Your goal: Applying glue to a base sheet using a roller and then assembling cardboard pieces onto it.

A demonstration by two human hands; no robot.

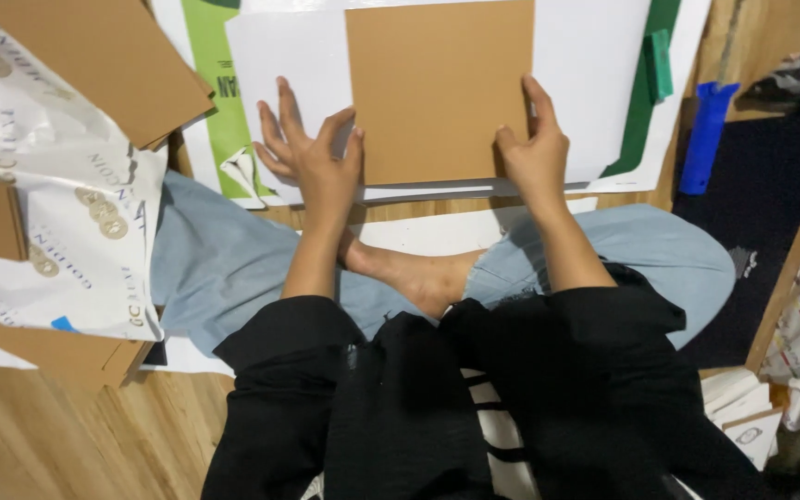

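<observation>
The person sits cross-legged on the pale wooden floor (39,444) with a flat brown rectangular cardboard sheet (437,88) laid on top of a large white paper sheet with green printed panels (594,83). The left hand (312,153) lies open, fingers spread flat, its thumb touching the cardboard's left edge near the lower corner while the fingers rest on the white sheet beside it. The right hand (537,148) presses on the lower right corner, index finger stretched along the right edge; neither hand grips anything. Judging from this, the cardboard is placed and being squared up on the paper; no fold, wrap or adhesive shows yet, so most of the work looks undone. The top edges of cardboard and paper are cut off by the frame. Whether the cardboard is one sheet or several cannot be told. More brown cardboard pieces (94,60) and a white printed plastic bag (67,222) lie to the left; a blue plastic object (705,134) to the right is hard to identify.
</observation>
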